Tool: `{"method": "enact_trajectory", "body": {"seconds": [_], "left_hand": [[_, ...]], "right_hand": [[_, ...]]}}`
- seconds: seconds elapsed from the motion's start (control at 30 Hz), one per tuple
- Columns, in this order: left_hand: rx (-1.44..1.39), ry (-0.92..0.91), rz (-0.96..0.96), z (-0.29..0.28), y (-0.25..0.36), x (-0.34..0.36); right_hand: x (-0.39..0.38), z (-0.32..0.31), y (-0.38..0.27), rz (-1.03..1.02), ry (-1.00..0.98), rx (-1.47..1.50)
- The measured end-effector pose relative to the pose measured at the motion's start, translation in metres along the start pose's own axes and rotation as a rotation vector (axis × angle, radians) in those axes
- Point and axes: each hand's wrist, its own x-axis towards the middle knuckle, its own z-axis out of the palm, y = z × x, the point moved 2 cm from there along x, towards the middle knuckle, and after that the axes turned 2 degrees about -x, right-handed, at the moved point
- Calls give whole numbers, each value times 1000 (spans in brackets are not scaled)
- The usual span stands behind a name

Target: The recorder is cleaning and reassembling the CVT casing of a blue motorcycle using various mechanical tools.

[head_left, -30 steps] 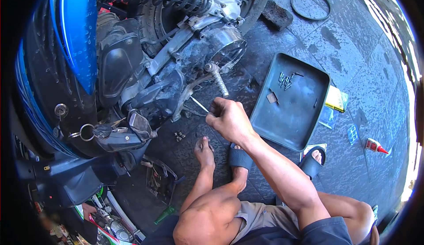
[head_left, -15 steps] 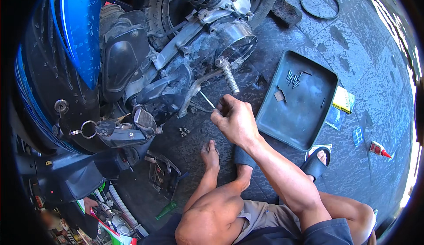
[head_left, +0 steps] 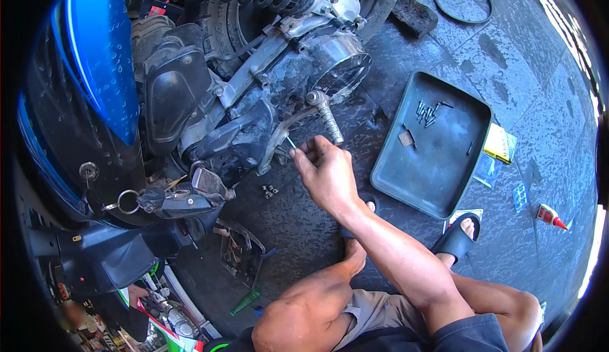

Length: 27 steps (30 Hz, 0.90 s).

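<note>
My right hand (head_left: 325,173) is closed in a pinch on a thin pale rod (head_left: 290,141), with only a short piece of it showing past the fingertips. The rod's tip meets the edge of a grey metal bracket (head_left: 274,146) low on a motor scooter's engine. Just beyond my knuckles is a kick-start lever (head_left: 328,120) with a ribbed metal pedal. An open round housing (head_left: 342,66) on the engine lies farther off. My left hand is out of view.
A black tray (head_left: 431,155) with several bolts stands to the right. Small metal pieces (head_left: 270,191) lie on the floor. Farther right are a yellow packet (head_left: 499,144) and a red-tipped bottle (head_left: 550,217). A black belt (head_left: 463,0) and dark block (head_left: 412,16) lie at the back.
My right hand has moved slightly left toward the bracket, and less of the rod shows. My left hand, seen beside my left knee before, has left the view.
</note>
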Motion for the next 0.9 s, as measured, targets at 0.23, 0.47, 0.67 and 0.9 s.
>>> {"method": "enact_trajectory", "body": {"seconds": [0.23,0.47,0.67,0.9], "left_hand": [[105,-170,10,-31,114,-54],[-109,-287,-261,-56,180,-154],[-147,-209,-89,-35,25,-95],[-365,716,212,-50,-131,127]], "right_hand": [[33,17,13,-22,-59,-15],[43,-32,18,-494,-284,-382],[-27,-218,53,-309,-240,-895],[-162,-447,50,278,-123,-1061]]}}
